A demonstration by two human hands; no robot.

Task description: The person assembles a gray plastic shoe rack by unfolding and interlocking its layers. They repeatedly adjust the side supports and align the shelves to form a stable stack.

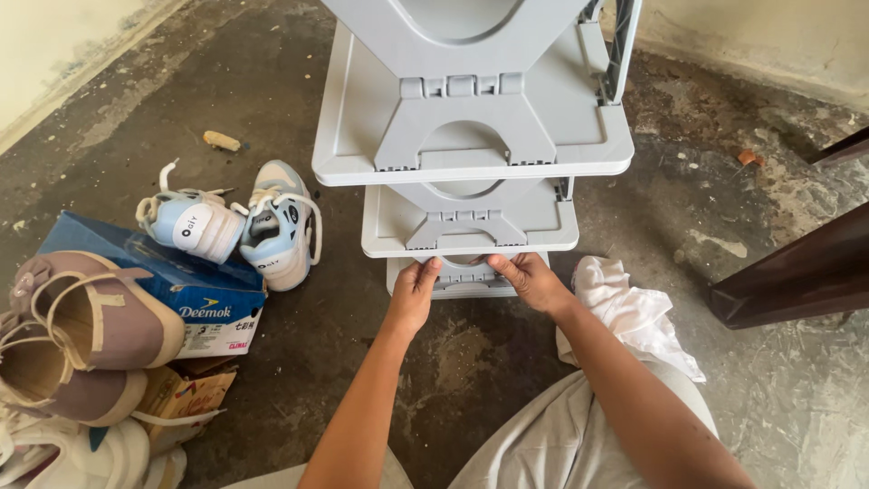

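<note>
A grey plastic tiered rack (471, 145) stands on the concrete floor straight ahead, seen from above, with three stepped shelves. My left hand (412, 294) and my right hand (534, 279) both grip the front edge of its lowest shelf (471, 282), fingers curled over the rim near the arched cut-out. My forearms reach forward from my lap, which is covered in light grey cloth.
A pair of light blue and white sneakers (240, 226) lies left of the rack. Next to them sit a blue shoe box (195, 290) and mauve shoes (86, 330). A white rag (634, 312) lies by my right arm. Dark wooden furniture (801, 267) stands at right.
</note>
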